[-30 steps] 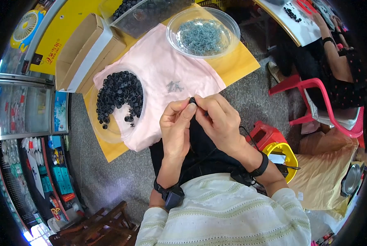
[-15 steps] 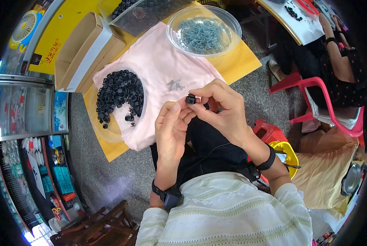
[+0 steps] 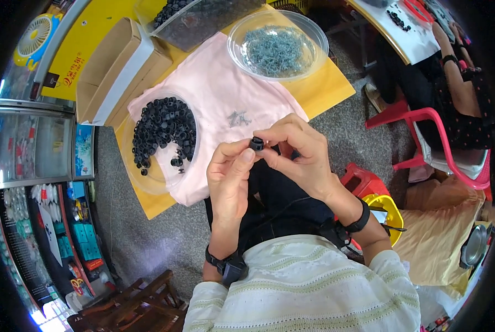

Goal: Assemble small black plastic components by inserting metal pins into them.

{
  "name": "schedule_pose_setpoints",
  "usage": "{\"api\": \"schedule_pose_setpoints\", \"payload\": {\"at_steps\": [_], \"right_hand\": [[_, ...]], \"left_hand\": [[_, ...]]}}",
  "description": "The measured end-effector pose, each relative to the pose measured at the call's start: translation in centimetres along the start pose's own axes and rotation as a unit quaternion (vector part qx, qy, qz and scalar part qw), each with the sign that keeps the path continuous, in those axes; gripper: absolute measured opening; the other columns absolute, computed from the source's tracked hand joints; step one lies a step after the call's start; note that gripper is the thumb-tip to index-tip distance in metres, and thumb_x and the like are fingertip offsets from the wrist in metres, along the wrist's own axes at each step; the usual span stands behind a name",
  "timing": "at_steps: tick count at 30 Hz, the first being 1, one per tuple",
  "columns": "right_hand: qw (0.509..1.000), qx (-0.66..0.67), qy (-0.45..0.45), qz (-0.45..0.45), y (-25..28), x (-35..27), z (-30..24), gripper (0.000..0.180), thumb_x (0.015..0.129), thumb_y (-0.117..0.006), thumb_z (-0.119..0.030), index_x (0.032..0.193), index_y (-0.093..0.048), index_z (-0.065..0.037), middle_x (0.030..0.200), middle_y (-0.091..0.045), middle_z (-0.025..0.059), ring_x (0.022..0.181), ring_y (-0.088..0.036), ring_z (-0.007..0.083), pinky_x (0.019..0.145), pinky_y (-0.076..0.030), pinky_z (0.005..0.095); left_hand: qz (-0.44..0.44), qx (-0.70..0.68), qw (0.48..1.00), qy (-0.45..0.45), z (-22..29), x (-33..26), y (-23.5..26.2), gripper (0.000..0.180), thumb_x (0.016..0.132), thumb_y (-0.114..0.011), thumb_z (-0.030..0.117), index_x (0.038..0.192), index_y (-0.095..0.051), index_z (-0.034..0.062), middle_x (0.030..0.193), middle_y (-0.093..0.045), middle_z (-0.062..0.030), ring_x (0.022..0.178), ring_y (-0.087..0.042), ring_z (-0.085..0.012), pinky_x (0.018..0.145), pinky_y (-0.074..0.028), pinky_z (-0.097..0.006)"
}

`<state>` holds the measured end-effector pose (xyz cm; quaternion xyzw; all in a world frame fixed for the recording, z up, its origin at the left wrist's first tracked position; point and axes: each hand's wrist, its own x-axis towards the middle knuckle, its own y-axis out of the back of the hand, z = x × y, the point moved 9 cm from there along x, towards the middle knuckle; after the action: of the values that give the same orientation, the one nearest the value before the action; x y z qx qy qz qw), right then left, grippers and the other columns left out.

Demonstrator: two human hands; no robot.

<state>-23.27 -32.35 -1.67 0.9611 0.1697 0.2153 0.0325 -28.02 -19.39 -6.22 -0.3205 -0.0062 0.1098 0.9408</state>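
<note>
A small black barrel-shaped plastic piece [image 3: 256, 144] is held in front of me, over the near edge of the pink cloth [image 3: 217, 77]. My right hand [image 3: 298, 152] pinches it between thumb and index finger. From the other side, the fingertips of my left hand [image 3: 229, 171] close on it too. Beyond my hands, a few small thin metal pieces [image 3: 239, 118] lie loose on the cloth. To the left stands a clear round tray [image 3: 158, 185] with many black plastic pieces [image 3: 164, 124]. Whether my right palm holds anything more is hidden by its curled fingers.
A clear bowl [image 3: 319, 55] of fine metal pieces stands at the far right of the yellow tabletop [image 3: 327, 88]. An open cardboard box [image 3: 117, 77] and a clear bin [image 3: 203, 30] stand at the back. A person sits on a pink chair [image 3: 441, 119] at the right.
The black piece has turned and now looks more compact, without the narrow top seen before. Both hands are slightly lower, and my left thumb has shifted down beside the piece.
</note>
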Motion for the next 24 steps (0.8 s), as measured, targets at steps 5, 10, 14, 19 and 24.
{"api": "schedule_pose_setpoints", "payload": {"at_steps": [5,10,14,19,24], "right_hand": [[0.997,-0.051,0.056,-0.019,-0.4,0.7,-2.0,0.031,0.072,-0.072,0.0,0.101,-0.064,-0.005,0.08,-0.055,0.0035,0.06,-0.051,0.0093,0.052,-0.042,0.0219],[0.986,-0.043,-0.046,-0.157,-2.0,3.0,-0.5,0.019,0.076,-0.07,-0.008,0.092,-0.063,-0.002,0.075,-0.059,0.0071,0.063,-0.059,0.0149,0.056,-0.047,0.0274],[0.948,-0.125,-0.031,-0.291,-3.4,8.4,0.7,0.016,0.074,-0.069,-0.008,0.087,-0.064,0.0,0.067,-0.061,0.0082,0.061,-0.059,0.0128,0.056,-0.047,0.0279],[0.991,-0.053,0.033,-0.118,-2.3,23.2,1.2,0.014,0.08,-0.065,-0.011,0.09,-0.064,-0.001,0.076,-0.063,0.0023,0.059,-0.056,0.0081,0.048,-0.046,0.0239],[0.997,0.052,0.052,0.037,-1.2,27.0,-1.8,0.043,0.087,-0.061,-0.012,0.125,-0.048,0.005,0.098,-0.058,0.0084,0.078,-0.059,0.0121,0.059,-0.05,0.0213]], "left_hand": [[-0.001,0.016,1.0,-0.019,0.7,-0.1,0.5,0.011,0.088,-0.056,0.0,0.099,-0.058,-0.001,0.101,-0.064,-0.013,0.09,-0.064,-0.0215,0.085,-0.052,-0.032],[0.028,0.19,0.981,-0.031,2.4,-0.9,1.9,0.011,0.089,-0.056,0.0,0.099,-0.059,-0.0032,0.098,-0.065,-0.0131,0.09,-0.064,-0.0186,0.084,-0.051,-0.031],[0.072,0.287,0.952,-0.076,5.7,-1.4,3.9,0.011,0.09,-0.056,0.002,0.097,-0.06,-0.0035,0.096,-0.066,-0.0119,0.088,-0.064,-0.0171,0.082,-0.051,-0.029],[0.181,0.428,0.872,-0.155,10.2,-1.0,8.6,0.011,0.087,-0.062,0.006,0.093,-0.065,-0.0028,0.085,-0.066,-0.005,0.078,-0.06,-0.0079,0.071,-0.047,-0.022],[0.259,0.558,0.775,-0.146,12.3,-0.5,13.5,0.011,0.083,-0.065,0.005,0.092,-0.065,-0.0016,0.078,-0.064,-0.0074,0.066,-0.058,-0.0113,0.062,-0.046,-0.025]]}}
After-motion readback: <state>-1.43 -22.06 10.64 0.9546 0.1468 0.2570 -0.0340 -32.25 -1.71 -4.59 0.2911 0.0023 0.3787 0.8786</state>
